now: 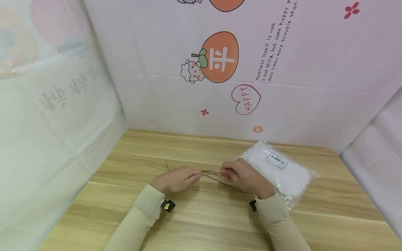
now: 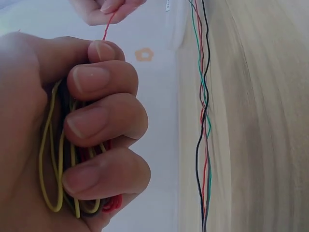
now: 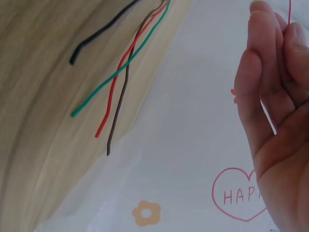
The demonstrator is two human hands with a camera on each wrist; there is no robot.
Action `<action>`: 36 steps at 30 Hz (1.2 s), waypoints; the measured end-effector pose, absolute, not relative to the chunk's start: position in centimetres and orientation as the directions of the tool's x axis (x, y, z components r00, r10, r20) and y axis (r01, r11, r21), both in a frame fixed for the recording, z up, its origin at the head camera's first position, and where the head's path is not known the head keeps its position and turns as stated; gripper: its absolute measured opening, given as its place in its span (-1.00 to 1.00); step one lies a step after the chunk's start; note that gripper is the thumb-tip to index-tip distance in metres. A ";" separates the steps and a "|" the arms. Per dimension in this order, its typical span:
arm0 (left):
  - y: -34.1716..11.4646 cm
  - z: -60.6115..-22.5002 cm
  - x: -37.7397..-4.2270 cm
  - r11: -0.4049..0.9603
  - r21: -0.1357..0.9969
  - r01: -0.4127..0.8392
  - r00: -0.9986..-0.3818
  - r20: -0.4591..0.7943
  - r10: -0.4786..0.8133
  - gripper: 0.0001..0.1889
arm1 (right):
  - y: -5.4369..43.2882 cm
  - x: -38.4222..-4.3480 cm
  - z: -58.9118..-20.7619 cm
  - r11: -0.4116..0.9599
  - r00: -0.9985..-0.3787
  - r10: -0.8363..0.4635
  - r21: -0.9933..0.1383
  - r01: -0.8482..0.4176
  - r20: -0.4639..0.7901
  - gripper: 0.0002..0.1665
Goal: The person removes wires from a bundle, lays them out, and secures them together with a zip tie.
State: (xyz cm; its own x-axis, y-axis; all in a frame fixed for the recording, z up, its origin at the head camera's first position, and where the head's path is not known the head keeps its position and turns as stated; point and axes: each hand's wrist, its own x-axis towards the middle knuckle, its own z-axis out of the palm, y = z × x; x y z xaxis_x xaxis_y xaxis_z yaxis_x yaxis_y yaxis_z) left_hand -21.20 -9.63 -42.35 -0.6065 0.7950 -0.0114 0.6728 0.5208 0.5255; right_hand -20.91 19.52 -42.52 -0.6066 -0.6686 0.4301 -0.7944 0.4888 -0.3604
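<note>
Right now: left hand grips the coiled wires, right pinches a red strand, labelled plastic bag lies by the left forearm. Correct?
Wrong arm: the head view shows the labelled plastic bag by the right forearm, not the left. The left hand does grip the coiled wires, and the right hand pinches a red strand.

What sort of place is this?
Probably a small screened-off tabletop workspace: wood-grain table, printed white sheeting around it, and thin colored wires being handled near a clear plastic bag.
</note>
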 end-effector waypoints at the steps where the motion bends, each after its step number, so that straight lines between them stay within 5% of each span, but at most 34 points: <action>1: -9.7 -42.4 -21.2 0.519 0.529 0.671 -0.605 -0.014 0.796 -0.65 | 19.6 -21.0 -42.6 0.477 -0.596 -0.669 -0.359 -0.802 0.444 -0.77; 8: -10.2 -42.4 -21.4 0.522 0.583 0.623 -0.618 -0.042 0.785 -0.57 | 20.1 -21.2 -42.4 0.468 -0.580 -0.666 -0.343 -0.815 0.468 -0.75; 16: -10.2 -42.3 -21.4 0.525 0.574 0.628 -0.619 -0.040 0.784 -0.56 | 20.5 -20.9 -41.7 0.502 -0.636 -0.654 -0.394 -0.770 0.410 -0.73; 27: -9.6 -42.7 -20.9 0.575 0.359 0.735 -0.616 0.002 0.787 -0.71 | 20.8 -20.8 -41.5 0.523 -0.651 -0.639 -0.391 -0.758 0.409 -0.69; 36: -9.9 -42.4 -20.8 0.604 0.391 0.694 -0.642 -0.044 0.766 -0.65 | 21.0 -20.9 -41.3 0.515 -0.626 -0.648 -0.356 -0.779 0.434 -0.67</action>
